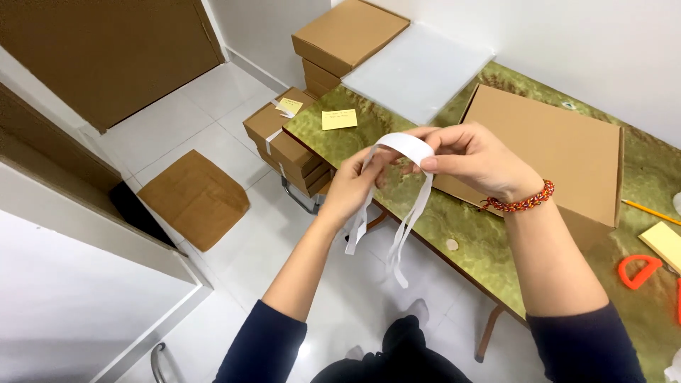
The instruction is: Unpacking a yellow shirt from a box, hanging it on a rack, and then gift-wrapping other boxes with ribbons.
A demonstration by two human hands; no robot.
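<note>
A white paper strip (406, 145) is held up in the air above the near edge of the green marbled table (496, 241), arched into a loop between both hands; its loose ends (397, 245) hang down over the floor, one shorter and to the left, the others longer and twisted together.

The left hand (355, 186) grips the left side of the loop — fingers curled closed around the strip, thumb pressed toward them. The right hand (475, 159) pinches the right end of the arch, thumb and forefinger closed together on the paper, the other fingers folded loosely behind. A red beaded bracelet (521, 202) sits on the right wrist.

Just behind the right hand a flat brown cardboard box (560, 149) lies on the table. Further back are a yellow sticky note (339, 118) and a white sheet (418, 71). At the right edge sit an orange protractor (638, 269), a pencil (649, 211) and a yellow notepad (663, 243). Stacked cardboard boxes (284, 138) stand on the floor beside the table's end, and a brown paper bag (193, 197) lies on the tiles.
</note>
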